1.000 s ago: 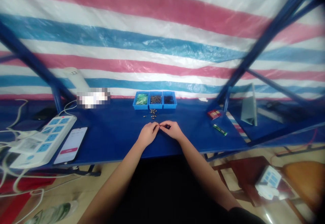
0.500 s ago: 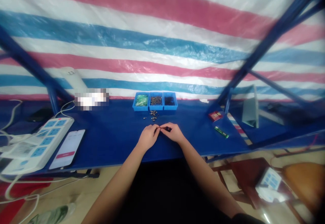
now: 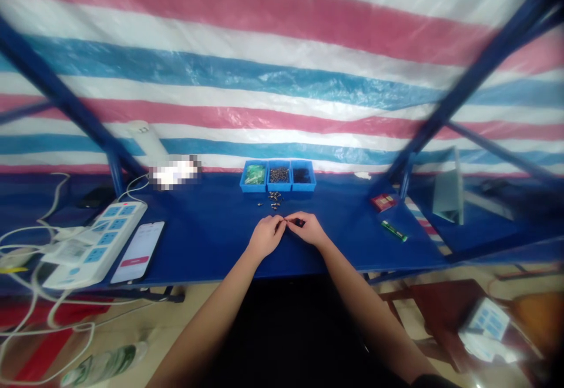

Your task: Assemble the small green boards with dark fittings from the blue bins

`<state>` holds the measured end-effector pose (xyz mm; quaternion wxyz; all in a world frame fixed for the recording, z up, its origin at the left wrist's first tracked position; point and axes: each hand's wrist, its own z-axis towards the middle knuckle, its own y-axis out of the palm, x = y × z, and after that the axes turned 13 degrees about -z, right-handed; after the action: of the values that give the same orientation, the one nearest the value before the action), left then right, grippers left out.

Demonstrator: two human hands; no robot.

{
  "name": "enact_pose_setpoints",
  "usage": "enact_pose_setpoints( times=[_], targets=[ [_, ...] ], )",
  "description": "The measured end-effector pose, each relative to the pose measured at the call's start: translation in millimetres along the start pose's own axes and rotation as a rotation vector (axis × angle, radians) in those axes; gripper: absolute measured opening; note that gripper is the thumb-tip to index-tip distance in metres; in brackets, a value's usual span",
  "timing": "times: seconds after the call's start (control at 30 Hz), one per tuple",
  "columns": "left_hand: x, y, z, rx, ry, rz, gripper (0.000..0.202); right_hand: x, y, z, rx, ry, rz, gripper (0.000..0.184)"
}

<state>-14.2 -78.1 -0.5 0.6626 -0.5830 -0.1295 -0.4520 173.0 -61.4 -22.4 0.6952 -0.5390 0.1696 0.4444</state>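
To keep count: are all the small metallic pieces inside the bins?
No, several loose pieces lie on the table in front of the bins.

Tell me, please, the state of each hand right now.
Left hand: pinched closed; holding what cannot be told.
Right hand: closed, apparently on something small and dark.
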Motion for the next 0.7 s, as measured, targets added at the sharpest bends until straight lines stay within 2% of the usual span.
enact_pose_setpoints(
  times=[0.33,0.47,0.6,0.7],
  targets=[
    [-2,0.9,0,0.011,0.003,0.014,0.034,-11,-3,-3,-0.001,-0.026,-0.041,0.016],
    [1,-0.9,1,0.061,-0.029,-0.063,0.032,-8,-1,2,0.03,0.114,0.084,0.023],
    [3,-2.9,1,0.074,-0.078,-0.128,0.028,-2,0,36,0.022,0.35,0.251,0.029],
    [2,-2.5,2,0.066,-0.046,-0.106,0.025,-2,-3,76,0.039,0.409,0.333,0.032]
  ],
)
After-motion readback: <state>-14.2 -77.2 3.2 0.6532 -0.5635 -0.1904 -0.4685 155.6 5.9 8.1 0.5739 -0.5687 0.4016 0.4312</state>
